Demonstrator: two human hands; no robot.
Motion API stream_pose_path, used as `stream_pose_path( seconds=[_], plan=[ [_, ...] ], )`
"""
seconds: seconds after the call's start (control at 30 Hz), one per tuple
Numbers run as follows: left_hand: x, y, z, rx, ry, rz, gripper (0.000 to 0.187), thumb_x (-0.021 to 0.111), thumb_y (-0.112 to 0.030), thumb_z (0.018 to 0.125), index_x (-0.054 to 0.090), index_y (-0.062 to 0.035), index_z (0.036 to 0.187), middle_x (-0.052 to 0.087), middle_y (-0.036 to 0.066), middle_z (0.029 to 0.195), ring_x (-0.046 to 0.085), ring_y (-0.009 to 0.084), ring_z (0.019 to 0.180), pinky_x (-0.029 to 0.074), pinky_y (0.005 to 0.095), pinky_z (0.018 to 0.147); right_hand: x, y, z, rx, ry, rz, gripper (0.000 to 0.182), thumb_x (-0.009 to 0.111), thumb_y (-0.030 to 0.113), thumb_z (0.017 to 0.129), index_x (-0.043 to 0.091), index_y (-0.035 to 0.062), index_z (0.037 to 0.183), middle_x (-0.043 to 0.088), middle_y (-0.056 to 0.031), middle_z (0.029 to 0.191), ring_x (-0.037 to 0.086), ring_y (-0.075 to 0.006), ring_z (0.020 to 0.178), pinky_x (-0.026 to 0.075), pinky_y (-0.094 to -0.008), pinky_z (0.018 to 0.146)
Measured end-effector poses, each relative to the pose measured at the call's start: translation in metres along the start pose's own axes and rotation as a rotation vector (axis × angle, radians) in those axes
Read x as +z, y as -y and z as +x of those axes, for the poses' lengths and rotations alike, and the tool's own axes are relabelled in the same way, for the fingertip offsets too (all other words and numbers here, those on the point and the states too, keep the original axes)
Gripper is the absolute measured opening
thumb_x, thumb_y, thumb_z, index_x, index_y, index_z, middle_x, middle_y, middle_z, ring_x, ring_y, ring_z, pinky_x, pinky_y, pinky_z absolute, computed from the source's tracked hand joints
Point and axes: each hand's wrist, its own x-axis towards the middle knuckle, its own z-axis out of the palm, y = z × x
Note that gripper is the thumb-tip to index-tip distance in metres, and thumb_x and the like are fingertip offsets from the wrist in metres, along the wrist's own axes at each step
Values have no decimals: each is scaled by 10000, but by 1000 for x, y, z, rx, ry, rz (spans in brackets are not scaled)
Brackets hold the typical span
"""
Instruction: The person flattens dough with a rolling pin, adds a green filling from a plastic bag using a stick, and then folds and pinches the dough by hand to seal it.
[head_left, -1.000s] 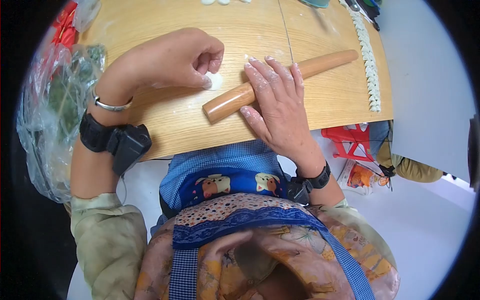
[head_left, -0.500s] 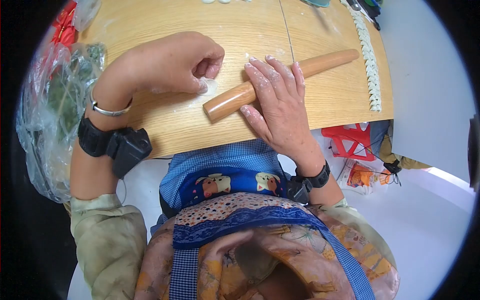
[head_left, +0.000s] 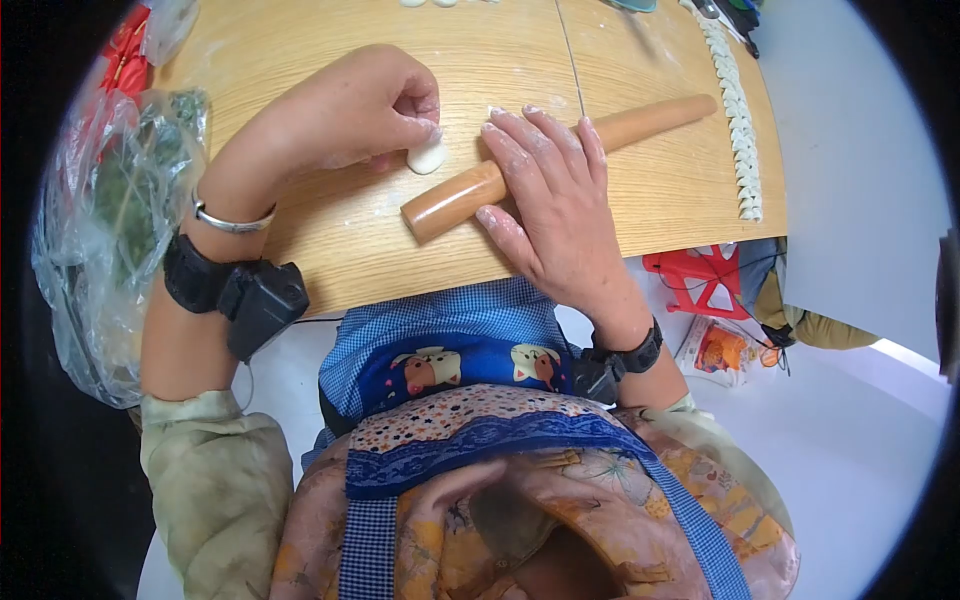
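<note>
A small round white dough piece (head_left: 427, 157) is pinched at its upper edge by the thumb and fingertips of my left hand (head_left: 385, 105). It lies on or just over the wooden table, near the left end of the rolling pin. My right hand (head_left: 555, 195) rests flat across the wooden rolling pin (head_left: 455, 203), fingers stretched out and dusted with flour. The pin slants up to the right on the tabletop.
A row of white dough pieces (head_left: 741, 140) lines the right side of the table (head_left: 340, 260). More dough discs (head_left: 443, 2) lie at the far edge. Plastic bags (head_left: 120, 220) are at the left. A red stool (head_left: 700, 280) stands below the table's right side.
My left hand has moved slightly up, and the dough piece has turned and shows more of its face. My right hand and the pin have shifted slightly left.
</note>
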Motion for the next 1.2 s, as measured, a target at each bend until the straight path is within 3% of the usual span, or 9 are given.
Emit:
stream_pose_path(
  seconds=[0.27, 0.5, 0.6, 0.67, 0.77, 0.8, 0.87, 1.1, 1.2],
  plan=[
    [0, 3, 1, 81, -103, 28, 450, 508, -322, 1032, 637, 17, 766, 568, 27, 590, 517, 95, 462, 405, 241, 438, 9, -9, 42, -63, -6, -70, 537, 499, 411, 980, 565, -4, 1313, 563, -182, 1385, 442, -375, 1361, 281, -564, 1144],
    [-1, 1, -1, 44, -158, 22, 536, 458, -423, 1034, 638, 10, 773, 555, 31, 589, 516, 102, 486, 409, 253, 447, 16, -10, 52, -66, -40, -130, 546, 481, 415, 988, 556, -9, 1324, 557, -189, 1392, 434, -378, 1372, 282, -568, 1144],
    [-4, 2, 0, 50, -95, 51, 413, 560, -340, 986, 624, 5, 769, 559, 21, 611, 515, 94, 527, 421, 258, 484, 3, -4, 25, -61, 1, -113, 560, 500, 411, 977, 528, -2, 1355, 523, -186, 1424, 417, -377, 1379, 250, -570, 1159],
    [-2, 14, 3, 283, -78, 271, 230, 658, -189, 903, 623, 0, 778, 567, 13, 645, 519, 84, 576, 428, 259, 517, -3, -2, 10, -55, 58, -69, 589, 530, 403, 960, 491, 6, 1393, 483, -182, 1454, 396, -373, 1389, 202, -566, 1180],
    [1, 11, 4, 282, -106, 243, 85, 685, -61, 828, 631, -4, 794, 571, 8, 669, 519, 74, 604, 422, 241, 524, -9, -3, -2, -42, 84, -12, 595, 554, 390, 947, 475, 30, 1415, 469, -160, 1468, 379, -362, 1401, 161, -553, 1200],
    [2, 9, 3, 283, -104, 244, 85, 685, -61, 828, 631, -4, 794, 571, 8, 669, 519, 74, 604, 422, 241, 524, -10, -3, -4, -38, 92, 8, 593, 558, 387, 945, 474, 38, 1417, 470, -152, 1469, 377, -359, 1404, 157, -551, 1203],
    [3, 5, 2, 120, -57, -119, 80, 664, -57, 831, 634, 1, 876, 590, 11, 704, 538, 78, 599, 432, 228, 523, -8, -5, -5, -41, 83, 11, 584, 557, 385, 946, 477, 44, 1414, 474, -147, 1465, 377, -356, 1404, 158, -549, 1204],
    [2, 3, 5, 42, 56, -14, 130, 640, -41, 846, 578, -5, 954, 628, 18, 781, 616, 84, 606, 486, 209, 536, -5, -7, 0, -46, 98, 17, 599, 522, 373, 962, 420, 68, 1468, 458, -144, 1475, 362, -353, 1412, 130, -542, 1211],
    [5, 5, 4, 46, 3, -205, 108, 650, -58, 871, 588, -4, 941, 629, 15, 780, 631, 79, 621, 492, 200, 541, -4, -7, 2, -39, 91, 14, 589, 533, 369, 960, 432, 71, 1458, 470, -142, 1462, 367, -351, 1408, 134, -540, 1210]
  ],
)
